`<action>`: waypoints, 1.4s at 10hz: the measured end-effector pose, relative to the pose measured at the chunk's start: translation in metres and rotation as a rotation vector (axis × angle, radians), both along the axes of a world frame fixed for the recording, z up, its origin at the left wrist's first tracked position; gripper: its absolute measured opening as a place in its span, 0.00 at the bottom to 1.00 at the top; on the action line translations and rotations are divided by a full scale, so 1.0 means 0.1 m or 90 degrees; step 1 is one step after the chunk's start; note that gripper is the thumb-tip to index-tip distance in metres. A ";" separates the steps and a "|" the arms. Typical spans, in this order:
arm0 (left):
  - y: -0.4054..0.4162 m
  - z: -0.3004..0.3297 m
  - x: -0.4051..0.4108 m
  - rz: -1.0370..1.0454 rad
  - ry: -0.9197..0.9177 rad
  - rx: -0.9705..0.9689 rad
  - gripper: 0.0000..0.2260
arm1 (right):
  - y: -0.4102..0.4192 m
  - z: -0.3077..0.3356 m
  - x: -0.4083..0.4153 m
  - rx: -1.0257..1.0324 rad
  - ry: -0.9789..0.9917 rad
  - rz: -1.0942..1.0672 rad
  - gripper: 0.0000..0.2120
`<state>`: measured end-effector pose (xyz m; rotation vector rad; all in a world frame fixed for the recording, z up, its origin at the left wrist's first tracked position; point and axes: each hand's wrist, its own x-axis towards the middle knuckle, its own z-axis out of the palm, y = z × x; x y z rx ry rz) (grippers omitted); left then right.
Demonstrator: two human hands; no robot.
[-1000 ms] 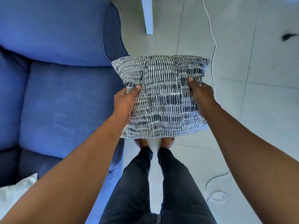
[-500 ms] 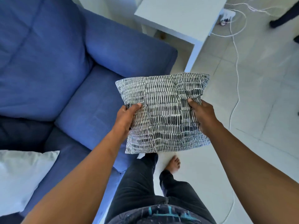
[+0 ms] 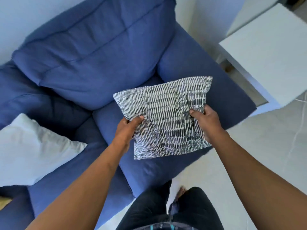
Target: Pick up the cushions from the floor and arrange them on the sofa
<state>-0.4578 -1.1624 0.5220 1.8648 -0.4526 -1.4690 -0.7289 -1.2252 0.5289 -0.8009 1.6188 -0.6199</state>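
A black-and-white patterned cushion (image 3: 166, 117) is held in the air over the right-hand seat of the blue sofa (image 3: 93, 63). My left hand (image 3: 127, 130) grips its left edge with the thumb on top. Its right edge is pinched by my right hand (image 3: 207, 122). The cushion hangs just in front of the sofa's right armrest (image 3: 199, 67). A white cushion (image 3: 33, 150) lies on the sofa seat to the left.
A white side table (image 3: 272, 52) stands close to the right of the armrest. A white cable (image 3: 297, 135) runs over the pale tiled floor (image 3: 265, 146) on the right. My dark-trousered legs (image 3: 166, 209) stand at the sofa's front edge.
The view has swung toward the sofa, and the patterned cushion, held in both hands throughout, has moved from above the floor to over the right-hand seat. The white cushion has come further into view.
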 end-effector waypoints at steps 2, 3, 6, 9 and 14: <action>-0.24 -0.20 0.74 0.050 -0.108 -0.043 0.12 | -0.88 -0.21 0.90 -0.039 0.010 0.155 0.09; -0.35 -0.30 0.89 0.097 -0.124 -0.043 0.16 | -1.17 -0.34 1.13 -0.056 0.006 0.193 0.11; -1.07 -0.82 1.32 0.231 -0.195 -0.048 0.27 | -2.12 -0.83 1.75 -0.040 0.041 0.290 0.35; -1.30 -0.58 1.63 0.354 -0.152 -0.024 0.17 | -2.60 -0.63 1.84 -0.078 -0.002 0.240 0.13; -1.10 -0.23 1.68 0.333 -0.183 -0.001 0.20 | -2.71 -0.46 1.77 -0.046 0.086 0.297 0.28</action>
